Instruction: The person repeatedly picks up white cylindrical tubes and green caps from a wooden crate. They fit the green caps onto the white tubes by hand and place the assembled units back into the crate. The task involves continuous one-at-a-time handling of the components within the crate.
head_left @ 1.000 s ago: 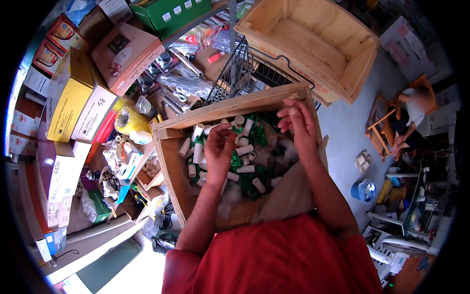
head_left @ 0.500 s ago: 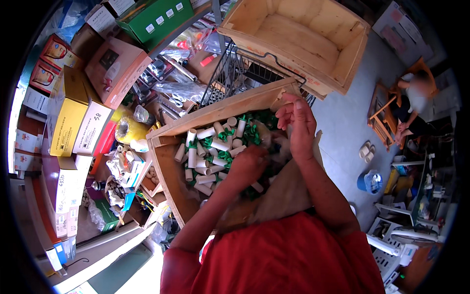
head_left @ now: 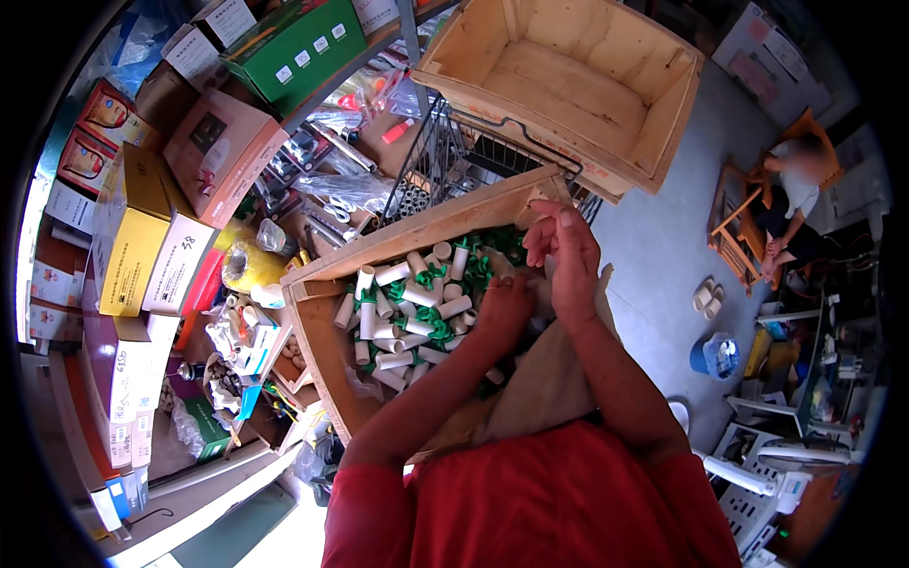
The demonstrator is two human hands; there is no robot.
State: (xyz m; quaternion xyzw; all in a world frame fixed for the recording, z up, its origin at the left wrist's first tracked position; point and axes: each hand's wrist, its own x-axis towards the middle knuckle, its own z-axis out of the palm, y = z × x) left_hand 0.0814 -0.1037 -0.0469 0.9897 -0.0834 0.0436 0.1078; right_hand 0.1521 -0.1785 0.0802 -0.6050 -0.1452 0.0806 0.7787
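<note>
Stacked yellow and white cardboard cartons [head_left: 142, 256] far left on shelving. Open wooden crate [head_left: 327, 331] at centre, filled with short white plastic tube pieces [head_left: 407, 317] and green plastic fittings [head_left: 437, 331]. Left hand [head_left: 502, 312] pressed down among pieces, fingers curled under; grasp cannot be told. Right hand [head_left: 568, 256] just beside, above crate's right edge, fingers loosely bent, hold unclear. Empty larger wooden box [head_left: 568, 85] beyond, upper right.

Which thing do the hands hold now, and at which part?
It cannot be told: the left hand is fisted among the white tubes, and the right hand shows only its back.
</note>
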